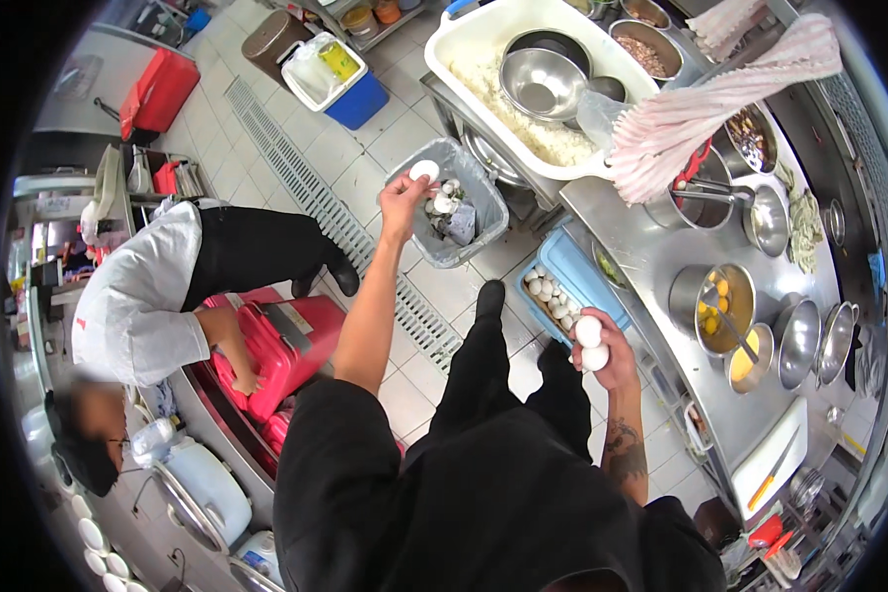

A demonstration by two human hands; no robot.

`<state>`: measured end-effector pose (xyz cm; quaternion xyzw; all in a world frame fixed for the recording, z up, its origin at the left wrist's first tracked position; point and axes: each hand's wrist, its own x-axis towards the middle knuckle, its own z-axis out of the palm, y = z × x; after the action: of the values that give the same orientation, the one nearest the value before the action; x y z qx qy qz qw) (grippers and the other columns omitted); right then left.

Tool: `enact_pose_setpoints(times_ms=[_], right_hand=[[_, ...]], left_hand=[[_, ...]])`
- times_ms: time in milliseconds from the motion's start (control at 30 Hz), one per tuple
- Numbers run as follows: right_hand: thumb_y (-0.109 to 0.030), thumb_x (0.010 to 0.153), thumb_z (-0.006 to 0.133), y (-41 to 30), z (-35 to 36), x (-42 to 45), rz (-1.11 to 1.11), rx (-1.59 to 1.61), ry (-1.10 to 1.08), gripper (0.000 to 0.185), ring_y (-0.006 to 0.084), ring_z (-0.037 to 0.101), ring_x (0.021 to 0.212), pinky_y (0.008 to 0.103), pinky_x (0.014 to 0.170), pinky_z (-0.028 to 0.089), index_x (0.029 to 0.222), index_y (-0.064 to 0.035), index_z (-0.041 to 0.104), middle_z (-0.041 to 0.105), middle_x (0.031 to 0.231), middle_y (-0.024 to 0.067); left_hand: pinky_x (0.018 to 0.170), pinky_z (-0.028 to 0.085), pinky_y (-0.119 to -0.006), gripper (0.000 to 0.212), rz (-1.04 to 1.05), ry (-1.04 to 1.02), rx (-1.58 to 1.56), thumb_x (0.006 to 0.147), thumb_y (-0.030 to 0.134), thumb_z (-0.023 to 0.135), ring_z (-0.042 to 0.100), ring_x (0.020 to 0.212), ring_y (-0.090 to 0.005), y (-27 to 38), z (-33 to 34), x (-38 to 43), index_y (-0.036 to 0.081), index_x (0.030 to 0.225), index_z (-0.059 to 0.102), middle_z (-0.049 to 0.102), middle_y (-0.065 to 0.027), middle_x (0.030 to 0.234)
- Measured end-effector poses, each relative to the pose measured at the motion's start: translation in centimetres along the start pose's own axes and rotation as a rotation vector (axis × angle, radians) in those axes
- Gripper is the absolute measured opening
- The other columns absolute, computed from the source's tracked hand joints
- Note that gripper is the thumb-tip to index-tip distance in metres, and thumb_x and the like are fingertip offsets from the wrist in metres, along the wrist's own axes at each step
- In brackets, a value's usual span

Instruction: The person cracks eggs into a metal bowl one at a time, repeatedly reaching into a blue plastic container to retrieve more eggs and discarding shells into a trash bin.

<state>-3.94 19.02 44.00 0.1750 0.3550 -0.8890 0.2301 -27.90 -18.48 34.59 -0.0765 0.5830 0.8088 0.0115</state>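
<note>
Over a lined waste bin (492, 229), my left hand (399, 207) pinches a white egg (424, 172); whether it is whole or just shell I cannot tell. Eggshells (444, 200) and crumpled paper lie inside the bin. My right hand (618, 359) holds two white eggs, an upper one (588, 331) and a lower one (595, 358). Just beyond it on the floor, a blue plastic box (536, 307) contains many eggs (551, 292). To the right on the steel counter (625, 229), a metal pot (684, 303) holds several yolks (714, 322) and a ladle (736, 333).
On my left, a co-worker (144, 296) bends over a red container (303, 340). A white tub of rice (481, 85) stands ahead. The counter bears a small bowl of yellow liquid (744, 366) and a knife (773, 466) on a cutting board (792, 436). A drain grate (296, 163) crosses the floor.
</note>
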Motion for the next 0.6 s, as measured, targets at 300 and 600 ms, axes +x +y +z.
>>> enact_pose_setpoints(times_ms=[300,600], right_hand=[[-0.035,0.087,0.062,-1.1,-1.9,-7.1,-0.337,0.323,0.09,0.048,0.0267,0.062,0.069,0.0373,0.057,0.052,0.123,-0.0062,0.049,0.061,0.101,0.0172],[-0.015,0.087,0.055,-10.6,-4.6,-18.9,-0.62,0.066,0.397,0.053,0.0201,0.061,0.071,0.0313,0.055,0.049,0.139,-0.0139,0.047,0.059,0.118,0.0197]], left_hand=[[0.08,0.057,-0.043,0.02,-0.334,-0.345,-0.599,0.085,0.019,0.053,0.062,0.103,-0.0354,2.8,8.6,-6.5,0.011,0.103,0.057,0.062,-0.0132,0.103],[0.047,0.047,-0.024,0.012,-0.272,-0.786,0.36,0.085,0.015,0.067,0.062,0.066,-0.0119,4.5,32.9,-16.8,0.009,0.091,0.059,0.064,-0.005,0.087]])
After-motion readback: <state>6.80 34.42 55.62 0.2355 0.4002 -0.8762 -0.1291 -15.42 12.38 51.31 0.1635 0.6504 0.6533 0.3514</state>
